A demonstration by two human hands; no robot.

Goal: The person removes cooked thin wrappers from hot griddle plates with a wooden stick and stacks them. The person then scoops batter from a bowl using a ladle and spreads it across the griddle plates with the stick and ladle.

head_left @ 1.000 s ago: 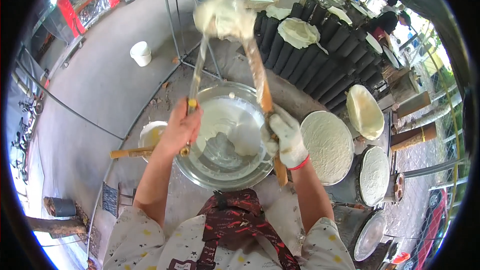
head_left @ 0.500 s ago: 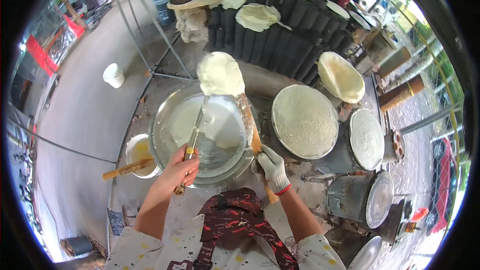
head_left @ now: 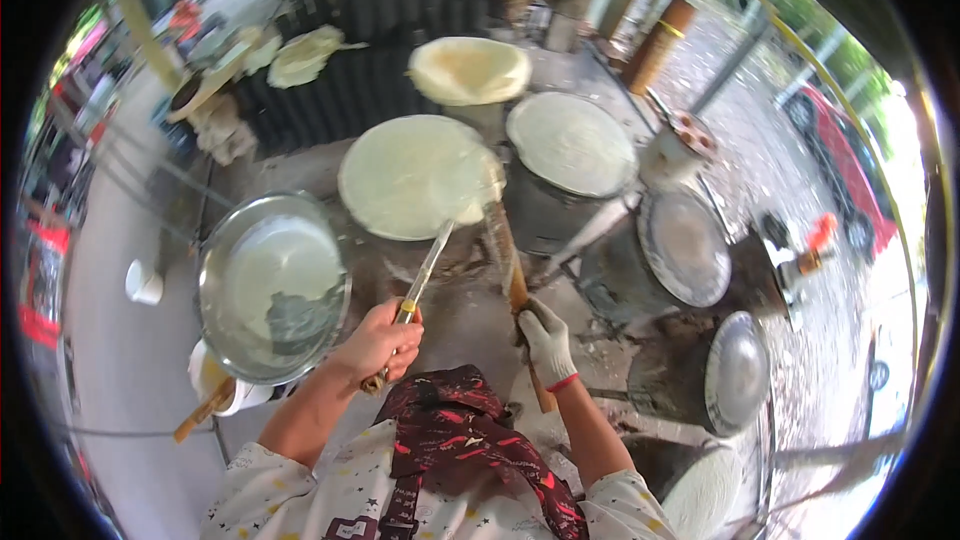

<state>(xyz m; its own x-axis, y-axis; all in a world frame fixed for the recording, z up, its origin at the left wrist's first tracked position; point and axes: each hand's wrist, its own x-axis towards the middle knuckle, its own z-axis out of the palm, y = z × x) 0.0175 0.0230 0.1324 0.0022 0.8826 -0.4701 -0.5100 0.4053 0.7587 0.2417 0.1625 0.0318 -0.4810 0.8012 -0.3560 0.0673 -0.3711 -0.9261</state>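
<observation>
Bare left hand (head_left: 392,342) has its fingers curled right around a metal tool (head_left: 428,270), and the gloved right hand (head_left: 546,342) is wrapped just as snugly on a wooden paddle (head_left: 508,260). Both tips are out ahead of the fingers, at the near right edge of a big pale round (head_left: 415,175); can't tell if they're touching it. There's bare floor (head_left: 458,325) between the hands, so decent room there. Left of the left fingers it's tighter: the steel basin's (head_left: 216,275) rim is close. A lidded drum (head_left: 685,248) stands well right of the gloved fingers.
</observation>
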